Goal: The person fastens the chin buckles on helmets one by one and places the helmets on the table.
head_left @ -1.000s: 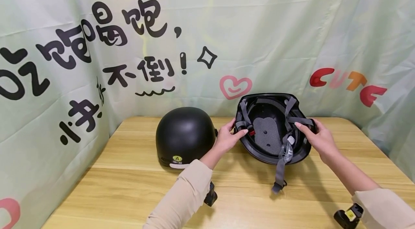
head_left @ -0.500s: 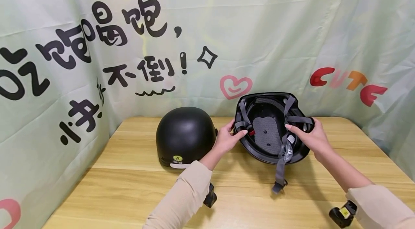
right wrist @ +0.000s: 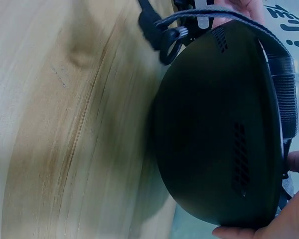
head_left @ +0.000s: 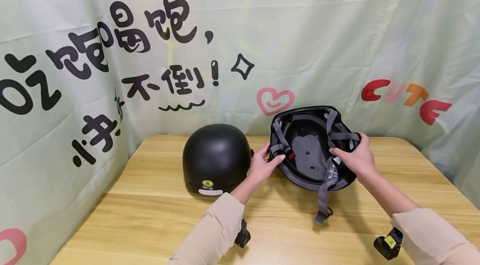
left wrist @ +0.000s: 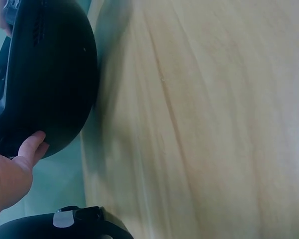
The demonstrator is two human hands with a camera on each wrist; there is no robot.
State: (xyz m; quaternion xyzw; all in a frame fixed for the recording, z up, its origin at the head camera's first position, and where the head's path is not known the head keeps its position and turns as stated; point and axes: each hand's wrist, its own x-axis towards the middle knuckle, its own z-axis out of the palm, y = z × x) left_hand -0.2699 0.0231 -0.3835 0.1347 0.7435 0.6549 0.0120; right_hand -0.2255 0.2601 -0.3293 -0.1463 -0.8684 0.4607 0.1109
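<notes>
Below and around both hands spreads the wooden table (head_left: 150, 223); between them is the tilted helmet (head_left: 307, 152), its lined inside towards the person, though whether it bears on the wood I cannot tell; the second helmet (head_left: 215, 158) sits dome up, just left of the left hand (head_left: 261, 163), in neither grip; that hand grasps one side of the tilted rim, the right hand (head_left: 360, 154) the opposite side; holding and tilting look done; release is not; below the right hand hangs the grey strap (head_left: 323, 196), its black clip (head_left: 321, 216) unfastened.
</notes>
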